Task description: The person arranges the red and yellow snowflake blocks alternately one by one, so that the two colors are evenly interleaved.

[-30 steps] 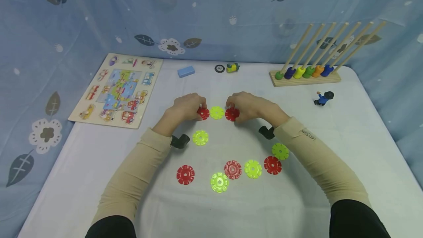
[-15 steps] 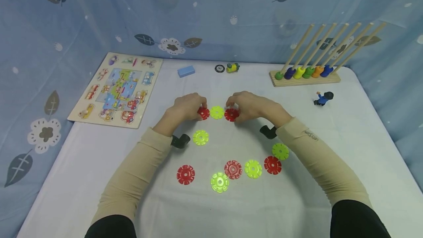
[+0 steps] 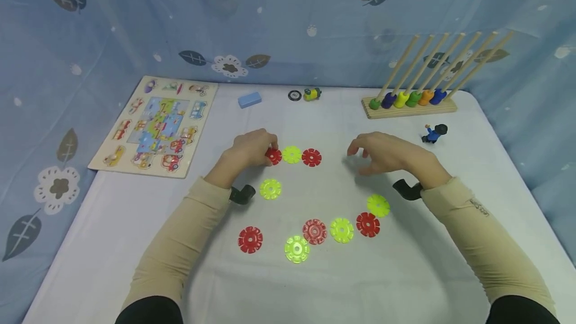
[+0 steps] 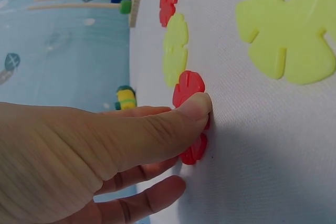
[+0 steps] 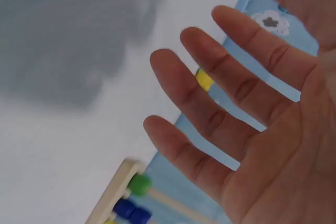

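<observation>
My left hand [image 3: 249, 148] pinches a red notched plastic disc [image 3: 274, 156] by its edges, thumb on the near side. The left wrist view shows the thumb pressed over that disc, with the other fingers beyond it. To its right lie a yellow-green disc [image 3: 291, 154] and a second red disc [image 3: 311, 157], all three in a row on the white cloth. Apart from the row, my right hand [image 3: 387, 153] hovers to the right with spread, slightly bent fingers. Nothing shows between those fingers in the right wrist view.
Nearer lie several more discs, among them a yellow-green disc [image 3: 270, 189] and a red disc [image 3: 250, 239]. A puzzle board [image 3: 101, 156], blue block [image 3: 249, 100], toy train [image 3: 312, 94], bead rack [image 3: 409, 110] and toy figure [image 3: 434, 133] stand around the back.
My right hand has let go of the right-hand red disc and moved right, its fingers spreading. That disc stays in the row. My left hand keeps its grip.
</observation>
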The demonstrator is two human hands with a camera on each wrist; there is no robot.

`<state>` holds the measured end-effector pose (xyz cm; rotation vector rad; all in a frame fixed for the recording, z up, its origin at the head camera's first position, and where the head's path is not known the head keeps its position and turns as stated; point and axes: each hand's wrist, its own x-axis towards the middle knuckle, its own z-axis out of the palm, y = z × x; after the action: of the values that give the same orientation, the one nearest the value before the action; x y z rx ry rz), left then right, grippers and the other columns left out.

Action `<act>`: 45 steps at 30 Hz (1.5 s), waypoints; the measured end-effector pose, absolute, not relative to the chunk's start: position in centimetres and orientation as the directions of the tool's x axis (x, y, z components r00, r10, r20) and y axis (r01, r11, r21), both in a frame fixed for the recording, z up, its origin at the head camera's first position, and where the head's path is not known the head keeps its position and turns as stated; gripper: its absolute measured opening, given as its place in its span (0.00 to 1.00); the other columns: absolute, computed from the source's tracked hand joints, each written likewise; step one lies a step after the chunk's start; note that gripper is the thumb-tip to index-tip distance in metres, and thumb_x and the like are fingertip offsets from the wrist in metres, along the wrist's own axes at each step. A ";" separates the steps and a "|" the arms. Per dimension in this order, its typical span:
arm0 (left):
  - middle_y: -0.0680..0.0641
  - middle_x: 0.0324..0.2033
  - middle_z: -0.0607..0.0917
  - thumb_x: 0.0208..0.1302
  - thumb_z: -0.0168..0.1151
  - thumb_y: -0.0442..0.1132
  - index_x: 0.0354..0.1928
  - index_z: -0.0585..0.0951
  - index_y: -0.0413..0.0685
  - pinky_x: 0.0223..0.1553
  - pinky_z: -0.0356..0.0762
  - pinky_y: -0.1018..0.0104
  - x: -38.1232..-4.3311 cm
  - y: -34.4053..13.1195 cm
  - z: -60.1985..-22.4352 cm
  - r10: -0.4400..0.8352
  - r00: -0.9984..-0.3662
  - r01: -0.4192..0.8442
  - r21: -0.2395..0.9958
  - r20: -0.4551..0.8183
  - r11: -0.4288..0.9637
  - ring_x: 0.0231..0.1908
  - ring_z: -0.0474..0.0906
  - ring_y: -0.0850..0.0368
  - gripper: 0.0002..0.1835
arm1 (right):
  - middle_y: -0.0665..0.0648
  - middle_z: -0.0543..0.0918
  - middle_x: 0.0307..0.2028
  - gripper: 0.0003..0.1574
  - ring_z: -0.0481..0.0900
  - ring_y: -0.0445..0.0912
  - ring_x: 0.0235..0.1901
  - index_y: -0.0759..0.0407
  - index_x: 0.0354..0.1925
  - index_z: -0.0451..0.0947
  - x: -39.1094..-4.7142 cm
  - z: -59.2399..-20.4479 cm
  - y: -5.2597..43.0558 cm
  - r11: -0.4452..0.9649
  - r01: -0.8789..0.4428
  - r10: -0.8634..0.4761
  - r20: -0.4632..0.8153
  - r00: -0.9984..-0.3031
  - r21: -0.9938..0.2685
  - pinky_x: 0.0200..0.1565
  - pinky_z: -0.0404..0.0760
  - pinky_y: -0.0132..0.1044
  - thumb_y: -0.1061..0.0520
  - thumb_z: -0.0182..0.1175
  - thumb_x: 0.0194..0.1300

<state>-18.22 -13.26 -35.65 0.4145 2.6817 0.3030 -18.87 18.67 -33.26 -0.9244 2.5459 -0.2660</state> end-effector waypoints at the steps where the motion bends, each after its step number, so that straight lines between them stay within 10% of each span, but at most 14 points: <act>1: 0.48 0.46 0.79 0.55 0.71 0.40 0.53 0.79 0.52 0.46 0.75 0.52 -18.2 -13.3 -35.6 0.330 -0.872 0.242 0.268 -0.362 0.932 0.46 0.73 0.53 0.22 | 0.54 0.81 0.50 0.28 0.81 0.49 0.45 0.54 0.52 0.79 -18.5 -33.4 19.2 0.766 -0.565 -0.642 -0.316 -0.699 -0.307 0.47 0.80 0.46 0.54 0.73 0.52; 17: 0.47 0.45 0.79 0.55 0.72 0.40 0.53 0.79 0.51 0.47 0.75 0.50 -18.2 -14.1 -35.7 0.329 -0.872 0.246 0.255 -0.363 0.935 0.45 0.73 0.52 0.22 | 0.47 0.74 0.54 0.32 0.78 0.45 0.47 0.38 0.50 0.78 -11.6 -35.3 22.1 0.731 -0.633 -0.682 -0.320 -0.658 -0.256 0.50 0.80 0.49 0.49 0.76 0.44; 45: 0.47 0.45 0.78 0.56 0.71 0.40 0.54 0.79 0.52 0.48 0.74 0.48 -18.2 -13.2 -35.7 0.330 -0.867 0.240 0.269 -0.373 0.933 0.46 0.73 0.51 0.22 | 0.49 0.78 0.47 0.29 0.76 0.42 0.38 0.47 0.49 0.78 -12.7 -35.9 24.0 0.782 -0.571 -0.622 -0.261 -0.738 -0.249 0.45 0.81 0.42 0.54 0.73 0.45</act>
<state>-18.16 -13.23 -35.67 0.4124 2.6692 0.2986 -12.72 24.02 -35.87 -0.9142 2.6442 -0.2174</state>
